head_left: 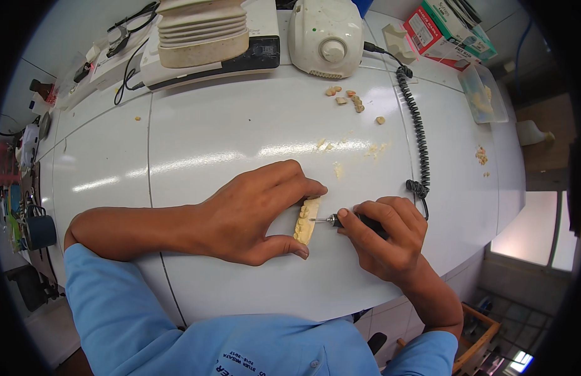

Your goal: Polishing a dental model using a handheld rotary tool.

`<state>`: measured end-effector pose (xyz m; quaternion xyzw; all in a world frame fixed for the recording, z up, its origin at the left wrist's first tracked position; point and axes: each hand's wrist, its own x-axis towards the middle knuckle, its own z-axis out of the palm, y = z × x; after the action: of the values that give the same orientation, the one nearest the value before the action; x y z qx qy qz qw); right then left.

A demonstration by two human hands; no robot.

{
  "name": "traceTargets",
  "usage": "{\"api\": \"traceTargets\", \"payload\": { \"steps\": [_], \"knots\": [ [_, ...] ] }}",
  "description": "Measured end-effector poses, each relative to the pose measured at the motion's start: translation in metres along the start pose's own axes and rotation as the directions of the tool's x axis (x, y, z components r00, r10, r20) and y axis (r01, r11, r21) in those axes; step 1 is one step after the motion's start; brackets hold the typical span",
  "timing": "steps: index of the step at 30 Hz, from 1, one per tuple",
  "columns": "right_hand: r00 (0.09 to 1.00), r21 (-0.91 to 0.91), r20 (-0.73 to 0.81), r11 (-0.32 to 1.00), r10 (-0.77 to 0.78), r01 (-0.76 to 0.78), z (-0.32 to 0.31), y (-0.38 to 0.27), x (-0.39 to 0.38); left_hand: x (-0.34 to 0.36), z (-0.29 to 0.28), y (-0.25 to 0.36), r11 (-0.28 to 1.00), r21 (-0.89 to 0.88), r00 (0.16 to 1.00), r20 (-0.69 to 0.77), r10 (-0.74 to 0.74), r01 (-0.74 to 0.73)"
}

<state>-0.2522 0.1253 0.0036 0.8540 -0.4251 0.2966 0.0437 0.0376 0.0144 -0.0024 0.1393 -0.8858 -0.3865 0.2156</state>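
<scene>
Two hands work at the middle of the white tabletop (240, 125), landmark being the plaster teeth model (306, 220). Left of the model, the left hand (253, 216) clamps it: fingers (303, 187) over its top end, thumb under its bottom end, likely to keep it steady on the tabletop. Right of the model, the right hand (387, 238) pinches a small rotary tool (340, 220) like a pen, fingers pressed together round the grip, thin bit touching the model's side. Coiled black cord (419, 135) runs from behind the right hand up to a white control box (326, 37), well above the model. Loose plaster bits (350, 100) lie above the model, clear of both hands. Far right of the model, a clear tray (485, 94) and a red box (431, 34). Nothing stands between the hands and the model.
</scene>
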Motion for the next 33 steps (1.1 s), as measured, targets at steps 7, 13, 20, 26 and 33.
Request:
{"api": "traceTargets", "payload": {
  "steps": [7,13,20,26,33],
  "knots": [
    [0.999,-0.023,0.007,0.999,0.037,-0.037,-0.0007,-0.0007,-0.0012,-0.0003,-0.0004,0.0006,1.000,-0.003,1.000,0.007,-0.009,0.009],
    [0.999,-0.032,0.017,0.999,0.036,-0.035,-0.0010,-0.0006,-0.0019,-0.0007,0.0005,-0.0003,1.000,-0.014,1.000,-0.001,-0.004,0.004],
    [0.999,-0.020,0.004,0.999,0.035,-0.035,0.0000,-0.0008,-0.0031,-0.0003,-0.0011,0.0007,1.000,-0.007,1.000,0.004,-0.002,0.002],
    [0.999,-0.016,0.013,0.999,0.035,-0.035,-0.0012,-0.0010,-0.0026,-0.0005,-0.0006,0.0001,1.000,-0.007,1.000,0.005,-0.003,0.003],
    [0.999,-0.014,0.017,0.999,0.040,-0.040,-0.0006,-0.0003,-0.0021,-0.0002,-0.0016,0.0011,1.000,0.000,1.000,0.014,-0.010,0.010]
  ]
}}
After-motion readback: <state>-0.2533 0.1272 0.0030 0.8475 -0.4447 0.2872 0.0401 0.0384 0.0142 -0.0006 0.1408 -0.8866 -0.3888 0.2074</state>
